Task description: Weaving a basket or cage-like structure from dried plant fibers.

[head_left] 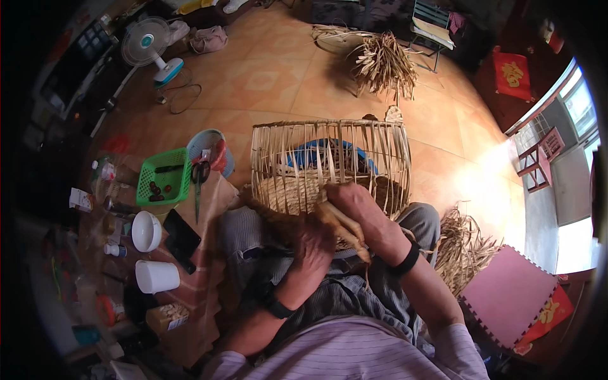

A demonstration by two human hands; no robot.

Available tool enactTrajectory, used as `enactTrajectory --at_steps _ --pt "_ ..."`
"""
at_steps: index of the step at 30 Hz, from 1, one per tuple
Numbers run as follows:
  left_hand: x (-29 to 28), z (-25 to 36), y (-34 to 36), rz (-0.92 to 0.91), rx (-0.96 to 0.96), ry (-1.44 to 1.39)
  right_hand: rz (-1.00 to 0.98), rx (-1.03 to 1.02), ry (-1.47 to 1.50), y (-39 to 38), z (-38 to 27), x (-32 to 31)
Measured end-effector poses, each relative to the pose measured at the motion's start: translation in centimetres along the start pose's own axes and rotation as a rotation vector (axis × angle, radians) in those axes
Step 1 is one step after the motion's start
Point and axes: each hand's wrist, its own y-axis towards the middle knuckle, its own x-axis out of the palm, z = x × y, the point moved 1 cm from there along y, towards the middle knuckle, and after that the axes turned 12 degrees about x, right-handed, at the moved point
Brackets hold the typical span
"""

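A half-woven straw basket [288, 193] lies across my lap, its near part tightly woven and its far part bare upright strands tied to a thin rim. At the weave's near edge both hands work close together. My right hand [356, 204] is closed with bent fingers on a pale straw strand [345, 223], whose end hangs down below. Just left of it and a little nearer, my left hand [311, 239] is closed against the woven edge, and its fingertips are mostly hidden. Through the bare strands a blue round basin [329, 151] shows behind the basket.
At left, a low table carries a green basket [149, 168], scissors [199, 180], a white bowl [146, 232], a white cup [157, 277] and a black phone [182, 240]. Straw bundles [384, 62] lie ahead and at right [465, 244], beside a pink foam mat [506, 294]. A fan [152, 47] stands far left.
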Motion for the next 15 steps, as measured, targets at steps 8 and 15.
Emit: enactTrajectory --at_steps 8,15 --pt "2.9 -0.9 -0.5 0.152 -0.284 -0.402 0.101 0.085 -0.18 -0.2 -1.4 0.6" --pt "2.4 -1.8 0.8 0.241 -0.186 -0.293 0.16 0.215 -0.216 -0.8 -1.6 0.2"
